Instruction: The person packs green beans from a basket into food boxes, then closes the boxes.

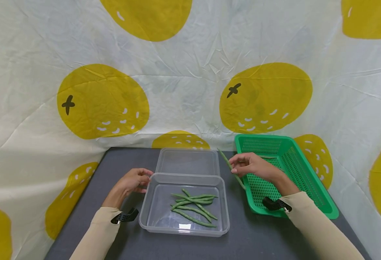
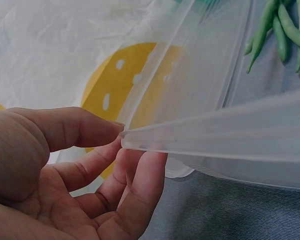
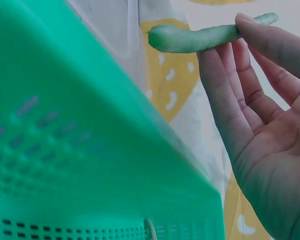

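A clear plastic tub [image 1: 149, 213] stands on the dark table and holds several green beans [image 1: 193, 207]. My left hand [image 1: 135, 180] pinches the tub's left rim [image 2: 200, 135] between thumb and fingers. My right hand [image 1: 252, 166] hovers over the left edge of a green perforated basket [image 1: 307, 180] and pinches a long green bean [image 1: 231, 168] at its fingertips. In the right wrist view that bean [image 3: 200, 37] lies across the fingertips, above the basket's wall [image 3: 65, 150].
A clear lid or second tub [image 1: 188, 161] lies behind the first one. A cloth with yellow fruit prints [image 1: 103, 101] surrounds the table at the back and sides. Bare grey table [image 1: 249, 238] shows in front.
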